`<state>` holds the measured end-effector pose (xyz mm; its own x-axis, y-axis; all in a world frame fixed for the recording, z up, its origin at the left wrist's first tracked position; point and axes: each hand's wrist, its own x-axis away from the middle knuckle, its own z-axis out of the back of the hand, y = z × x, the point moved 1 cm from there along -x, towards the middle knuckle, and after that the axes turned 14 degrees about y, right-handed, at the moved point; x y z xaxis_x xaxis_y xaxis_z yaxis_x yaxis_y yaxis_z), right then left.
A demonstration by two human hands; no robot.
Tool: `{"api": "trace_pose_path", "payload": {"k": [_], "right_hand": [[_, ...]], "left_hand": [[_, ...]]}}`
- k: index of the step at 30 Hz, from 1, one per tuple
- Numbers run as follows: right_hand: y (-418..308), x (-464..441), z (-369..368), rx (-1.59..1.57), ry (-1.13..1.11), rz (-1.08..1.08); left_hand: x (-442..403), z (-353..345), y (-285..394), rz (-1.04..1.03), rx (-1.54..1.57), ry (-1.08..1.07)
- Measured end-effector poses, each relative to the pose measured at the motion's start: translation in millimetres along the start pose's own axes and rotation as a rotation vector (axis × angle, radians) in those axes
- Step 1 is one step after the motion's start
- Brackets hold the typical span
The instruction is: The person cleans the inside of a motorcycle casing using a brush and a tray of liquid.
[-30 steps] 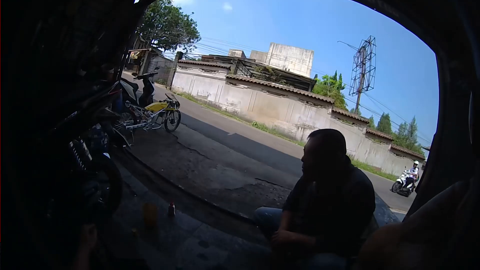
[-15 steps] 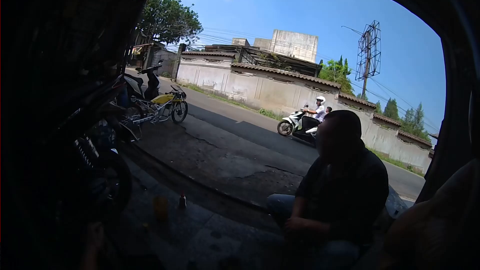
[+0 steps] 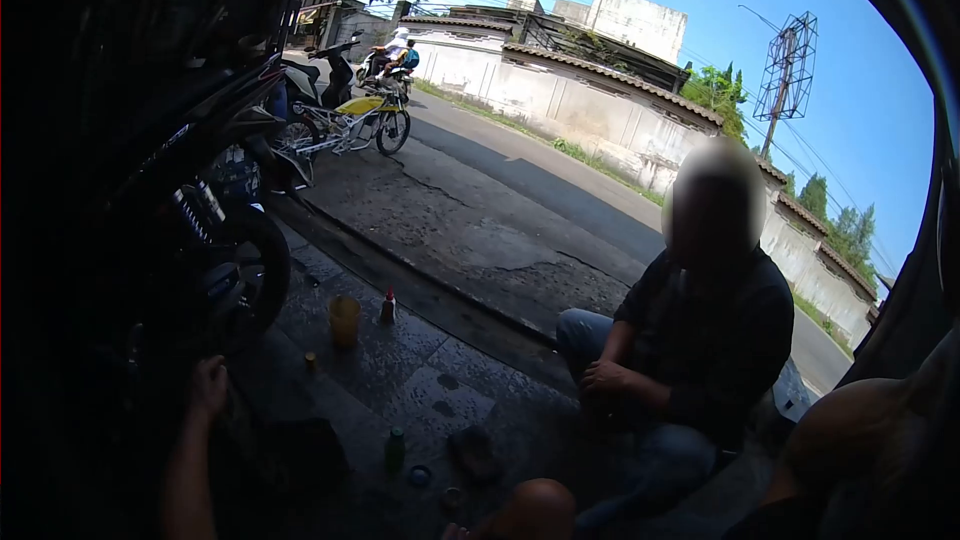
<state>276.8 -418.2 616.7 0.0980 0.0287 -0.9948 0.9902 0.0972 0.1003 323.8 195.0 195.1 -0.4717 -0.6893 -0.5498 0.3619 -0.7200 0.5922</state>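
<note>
My left hand (image 3: 208,385) is raised beside the dark motorcycle's wheel (image 3: 268,270), at the lower left. Its fingers look bent, but shadow hides whether they hold anything. At the bottom edge, a small bit of skin (image 3: 455,532) may be my right hand; its fingers are not clear. Near it are a green bottle (image 3: 395,450), a round blue-rimmed item (image 3: 419,476) and a dark flat object (image 3: 475,454). Farther forward on the floor stand a yellow cup (image 3: 344,322) and a small bottle with a red top (image 3: 388,307).
A person (image 3: 715,330) in dark clothes and jeans squats at the right, hands together. A bare knee (image 3: 540,510) shows at the bottom. Outside stand a yellow motorbike (image 3: 360,106) and a scooter (image 3: 325,80), beside a road and a long wall (image 3: 590,105).
The view has tipped down, showing more floor and my left hand more clearly. The white scooter with riders has crossed the road from right to left. The squatting person's head has turned.
</note>
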Motion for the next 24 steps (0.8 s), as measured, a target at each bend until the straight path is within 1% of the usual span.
{"api": "trace_pose_path", "payload": {"k": [2, 4, 6, 8, 10, 13, 15, 17, 20, 22, 24], "right_hand": [[0.5, 1.1, -1.9, -0.004, -0.001, -0.004], [-0.1, 4.1, -3.8, -0.009, -0.003, 0.002], [0.1, 5.9, -5.3, -0.021, 0.003, -0.002], [1.7, 5.4, -6.6, -0.022, -0.001, -0.016], [1.0, 6.7, -7.8, -0.027, 0.003, -0.021], [0.6, 6.5, -7.7, -0.045, 0.016, -0.030], [2.9, 5.5, -9.4, -0.044, 0.007, -0.045], [2.2, 5.6, -9.7, -0.040, -0.001, -0.042], [3.4, 6.6, -9.4, -0.046, -0.005, -0.047], [5.6, 4.3, -11.0, -0.036, -0.031, -0.060], [6.7, 4.1, -12.6, -0.037, -0.035, -0.063]], "left_hand": [[4.4, 2.4, 6.5, -0.017, 0.009, -0.006], [3.9, 1.8, 12.0, 0.047, 0.026, -0.035], [2.2, -4.7, 4.8, -0.021, 0.006, -0.019], [7.4, 3.8, 21.7, 0.003, 0.040, -0.003], [10.1, -4.9, 19.4, 0.003, 0.038, -0.005], [4.5, 7.6, 30.2, -0.009, 0.008, -0.022], [10.2, 4.0, 29.3, 0.008, 0.009, -0.043], [6.9, -2.9, 27.2, -0.039, 0.046, -0.008], [7.7, 9.4, 50.5, -0.042, 0.040, -0.035], [10.8, 8.7, 58.2, -0.022, 0.084, -0.028], [9.2, 6.5, 56.2, -0.060, 0.076, -0.029]]}}
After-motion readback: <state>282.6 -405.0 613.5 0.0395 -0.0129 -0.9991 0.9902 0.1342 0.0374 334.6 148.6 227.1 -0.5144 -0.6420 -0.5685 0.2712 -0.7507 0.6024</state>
